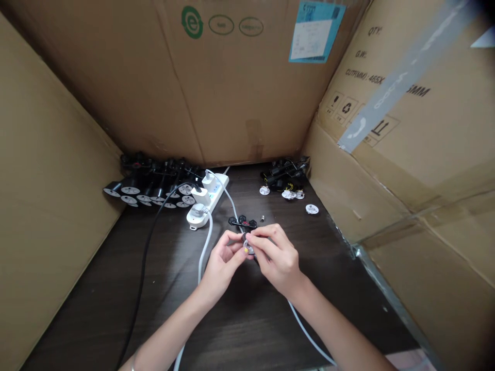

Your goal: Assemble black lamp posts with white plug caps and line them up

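Hemmed in by cardboard walls (116, 93). On the dark surface (240, 319) beyond the hands: white power strip (209, 198) with chargers plugged in, a heap of black parts (150, 188) at far left, black hex pieces (242, 221) just past the fingertips. Pinched in a narrow grip between left hand (221, 264) and right hand (277, 256): small white part (247, 247), above a white cable (203, 247).

Dark table (240, 319), walled by cardboard (240, 93). A small round part (247, 248) is pinched between left hand (222, 263) and right hand (278, 257). White power strip (207, 202), black part (242, 222), stacked black parts (150, 185) are laid behind.
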{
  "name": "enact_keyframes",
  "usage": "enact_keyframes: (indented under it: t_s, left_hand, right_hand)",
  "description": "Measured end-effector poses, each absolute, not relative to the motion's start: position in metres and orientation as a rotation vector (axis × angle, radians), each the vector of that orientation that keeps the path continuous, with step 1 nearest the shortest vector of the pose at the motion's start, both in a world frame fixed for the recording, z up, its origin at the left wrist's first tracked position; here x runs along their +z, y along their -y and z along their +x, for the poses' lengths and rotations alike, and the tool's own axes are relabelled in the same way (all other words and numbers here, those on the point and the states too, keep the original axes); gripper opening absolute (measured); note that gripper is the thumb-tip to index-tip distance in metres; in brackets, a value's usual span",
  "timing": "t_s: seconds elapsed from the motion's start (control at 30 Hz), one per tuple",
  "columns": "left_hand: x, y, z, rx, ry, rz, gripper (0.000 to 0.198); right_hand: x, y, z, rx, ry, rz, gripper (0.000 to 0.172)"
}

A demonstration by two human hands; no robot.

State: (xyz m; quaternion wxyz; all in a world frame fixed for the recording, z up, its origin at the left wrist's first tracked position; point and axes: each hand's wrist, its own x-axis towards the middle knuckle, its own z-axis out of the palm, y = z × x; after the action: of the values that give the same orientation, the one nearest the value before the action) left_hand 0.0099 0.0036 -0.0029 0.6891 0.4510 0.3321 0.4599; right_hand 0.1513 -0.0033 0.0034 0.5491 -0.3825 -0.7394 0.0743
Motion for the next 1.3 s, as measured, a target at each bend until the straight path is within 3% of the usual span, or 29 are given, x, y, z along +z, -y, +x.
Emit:
enact_keyframes:
  t_s: [0.4, 0.6, 1.07, 1.3]
  left_hand:
    - [0.0, -0.005, 0.009, 1.051, -0.797, 1.032, 0.025]
    - [0.002, -0.005, 0.009, 1.032, -0.777, 1.089, 0.021]
    - [0.004, -0.005, 0.005, 1.001, -0.875, 1.162, 0.019]
    - [0.005, -0.004, 0.008, 1.065, -0.893, 1.117, 0.021]
  right_hand:
    - [0.013, 0.002, 0.154, 1.146, 1.365, -0.964, 0.029]
    - [0.016, 0.002, 0.15, 1.465, 1.254, -0.898, 0.032]
    - [0.014, 0.003, 0.148, 1.43, 1.343, -0.877, 0.025]
    - [0.013, 0.003, 0.149, 1.412, 1.415, -0.842, 0.034]
